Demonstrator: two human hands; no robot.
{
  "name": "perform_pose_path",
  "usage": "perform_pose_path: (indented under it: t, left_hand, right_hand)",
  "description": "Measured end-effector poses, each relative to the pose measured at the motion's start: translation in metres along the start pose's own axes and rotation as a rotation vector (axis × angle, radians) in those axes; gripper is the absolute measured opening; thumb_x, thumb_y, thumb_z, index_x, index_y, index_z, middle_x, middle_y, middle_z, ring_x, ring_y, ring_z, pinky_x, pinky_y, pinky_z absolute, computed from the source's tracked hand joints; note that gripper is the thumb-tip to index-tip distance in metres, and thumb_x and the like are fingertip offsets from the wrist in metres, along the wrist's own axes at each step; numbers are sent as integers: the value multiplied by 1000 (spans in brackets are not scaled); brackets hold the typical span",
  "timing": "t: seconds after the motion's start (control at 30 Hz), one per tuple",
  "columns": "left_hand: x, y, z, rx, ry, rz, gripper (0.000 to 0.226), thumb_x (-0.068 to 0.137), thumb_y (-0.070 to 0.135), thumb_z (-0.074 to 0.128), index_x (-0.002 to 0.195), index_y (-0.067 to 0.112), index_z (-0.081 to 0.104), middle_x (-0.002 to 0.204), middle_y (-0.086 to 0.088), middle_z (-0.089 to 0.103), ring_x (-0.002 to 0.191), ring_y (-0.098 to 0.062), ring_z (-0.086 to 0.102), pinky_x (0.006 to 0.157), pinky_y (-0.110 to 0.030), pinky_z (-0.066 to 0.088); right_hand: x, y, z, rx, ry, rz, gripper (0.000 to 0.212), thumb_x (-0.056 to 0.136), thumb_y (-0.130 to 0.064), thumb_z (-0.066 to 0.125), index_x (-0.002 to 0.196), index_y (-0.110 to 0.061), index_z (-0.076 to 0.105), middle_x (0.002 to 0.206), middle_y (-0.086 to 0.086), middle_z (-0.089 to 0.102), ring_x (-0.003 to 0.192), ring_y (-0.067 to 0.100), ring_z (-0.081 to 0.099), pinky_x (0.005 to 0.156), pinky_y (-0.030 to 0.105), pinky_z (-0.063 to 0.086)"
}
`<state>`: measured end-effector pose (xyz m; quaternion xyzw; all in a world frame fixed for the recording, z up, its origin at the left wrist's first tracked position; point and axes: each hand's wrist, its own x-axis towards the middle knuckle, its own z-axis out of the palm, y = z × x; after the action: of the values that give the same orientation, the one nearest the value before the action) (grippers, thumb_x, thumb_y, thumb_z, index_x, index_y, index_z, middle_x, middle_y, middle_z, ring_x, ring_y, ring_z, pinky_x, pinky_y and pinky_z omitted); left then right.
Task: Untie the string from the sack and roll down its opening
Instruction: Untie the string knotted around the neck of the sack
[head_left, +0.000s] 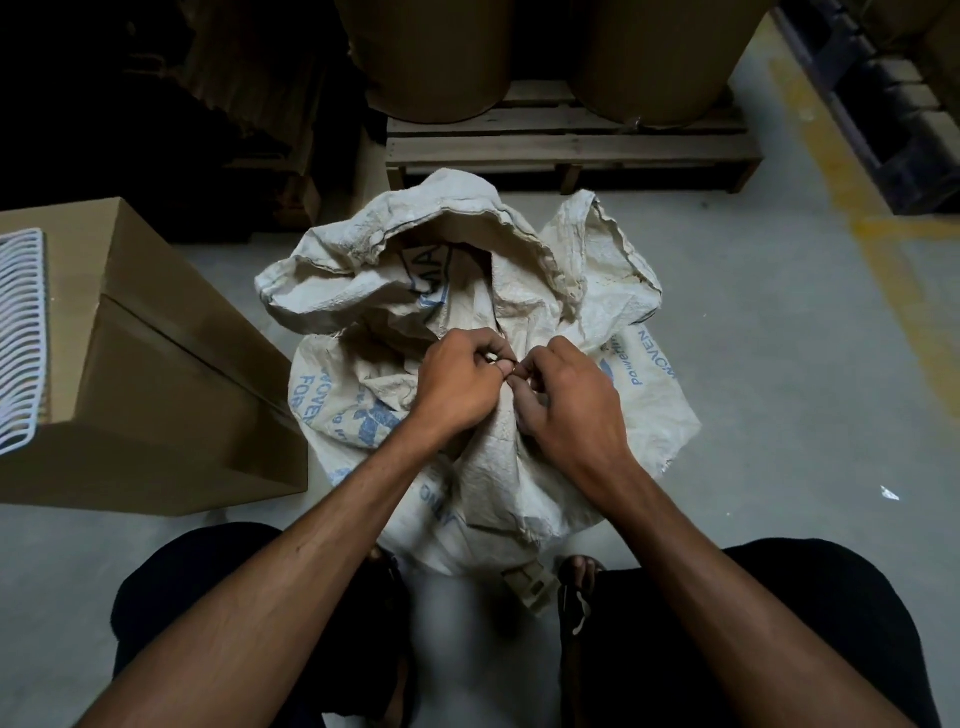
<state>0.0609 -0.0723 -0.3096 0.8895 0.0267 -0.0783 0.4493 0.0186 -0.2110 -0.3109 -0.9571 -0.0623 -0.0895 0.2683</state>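
Pinching at the sack's (467, 322) gathered neck, both hands (511, 387) apparently grip the string; contents hidden.

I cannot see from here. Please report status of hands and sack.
Left hand and right hand pinching at sack neck. String hidden under fingers. Nothing in the way.

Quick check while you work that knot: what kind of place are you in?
Most likely a warehouse or storeroom. Large brown drums stand on a wooden pallet, a cardboard box sits on the bare concrete floor, and a yellow line is painted along it, as for an aisle.
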Motion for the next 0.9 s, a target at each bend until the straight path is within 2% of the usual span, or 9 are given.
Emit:
perform_pose_path:
  t: [0.1, 0.2, 0.33, 0.4, 0.5, 0.67, 0.77, 0.83, 0.9]
  left_hand:
    - [2, 1, -1, -13, 17, 1, 18, 83, 13, 75, 75, 28, 74, 42, 15, 51, 47, 0, 46, 56, -21, 38]
    - [3, 0, -1, -23, 22, -7, 18, 83, 13, 75, 73, 29, 73, 45, 15, 55, 48, 1, 48, 56, -20, 38]
    - [4, -3, -3, -61, 10, -65, 23, 84, 12, 75, 70, 30, 71, 55, 14, 62, 57, 0, 53, 60, -21, 40]
    - [5, -4, -5, -87, 1, -87, 20, 84, 11, 74, 73, 27, 72, 62, 14, 64, 64, -4, 57, 62, -22, 41]
    - [7, -5, -7, -92, -2, -112, 14, 84, 13, 75, 76, 24, 74, 62, 14, 62, 63, -4, 54, 61, -21, 38]
    - [7, -3, -7, -127, -60, -144, 8, 81, 24, 71, 74, 23, 75, 78, 11, 73, 85, -10, 67, 78, -30, 52]
    - [5, -4, -4, -69, -60, -108, 6, 80, 25, 73, 76, 23, 75, 73, 12, 72, 71, -6, 63, 70, -27, 51]
    - [4, -4, -3, -102, -66, -120, 7, 83, 22, 72, 77, 22, 74, 75, 12, 72, 74, -7, 64, 73, -28, 50]
    - [5, -2, -4, -237, -80, -182, 11, 85, 16, 71, 75, 19, 74, 74, 12, 72, 76, -6, 65, 75, -27, 51]
  right_hand:
    - [0, -1, 1, 23, 53, 24, 16, 95, -24, 69, 92, -8, 67, 91, 7, 61, 81, 28, 61, 65, 43, 51]
    - [1, 0, 0, 41, 53, 16, 15, 93, -22, 71, 91, -8, 69, 90, 6, 61, 78, 26, 60, 65, 41, 50]
    - [9, 6, -10, 173, -26, 38, 8, 84, -22, 78, 85, -17, 72, 80, -4, 60, 70, 12, 55, 68, 33, 47]
    - [13, 9, -16, 258, -39, 67, 8, 80, -21, 80, 84, -19, 74, 79, -5, 64, 70, 11, 60, 68, 30, 51]
    - [15, 13, -19, 275, -3, 92, 6, 81, -17, 78, 85, -19, 75, 81, -5, 69, 70, 10, 63, 70, 34, 55]
    - [12, 13, -14, 211, -5, 48, 5, 82, -12, 79, 85, -14, 76, 82, 0, 68, 70, 14, 63, 71, 36, 55]
    - [10, 13, -12, 193, -27, 40, 5, 83, -12, 78, 88, -12, 79, 85, 3, 70, 72, 15, 64, 74, 37, 55]
    - [11, 13, -12, 234, -21, 73, 6, 84, -12, 78, 90, -13, 80, 87, 3, 73, 74, 15, 67, 76, 38, 58]
    - [12, 14, -13, 284, 4, 112, 8, 85, -14, 77, 91, -17, 82, 87, -1, 74, 76, 11, 69, 78, 37, 59]
